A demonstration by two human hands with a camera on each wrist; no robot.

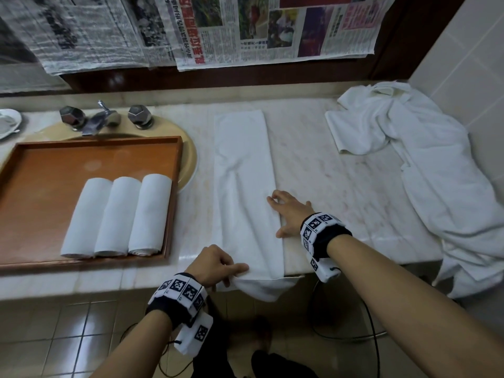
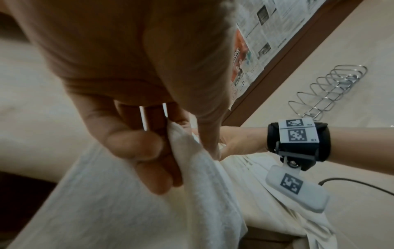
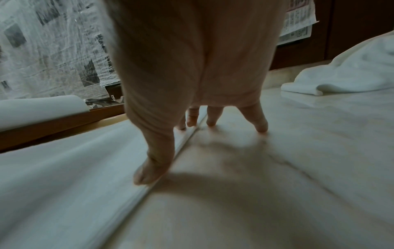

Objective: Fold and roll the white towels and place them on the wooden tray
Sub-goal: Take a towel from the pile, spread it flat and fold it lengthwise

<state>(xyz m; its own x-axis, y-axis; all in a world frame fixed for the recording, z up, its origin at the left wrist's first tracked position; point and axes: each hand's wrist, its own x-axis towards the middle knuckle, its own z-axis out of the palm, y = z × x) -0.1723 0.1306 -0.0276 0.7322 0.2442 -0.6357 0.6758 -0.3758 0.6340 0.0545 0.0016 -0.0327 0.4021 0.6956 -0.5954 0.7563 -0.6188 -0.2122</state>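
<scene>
- Towel (image 1: 244,186), folded into a long strip, lies on the marble counter (image 1: 341,170); its long axis runs away from the person, and its near end hangs over the counter edge.
- Left hand (image 1: 215,266) pinches that near end between thumb and curled fingers, so it is nearer for starting the roll.
- Right hand (image 1: 289,214) spreads its fingers, tips on the strip's right edge.
- Count: three rolled towels (image 1: 117,216) on one wooden tray (image 1: 41,170), one strip, and a crumpled pile (image 1: 425,148) whose number I cannot tell.
</scene>
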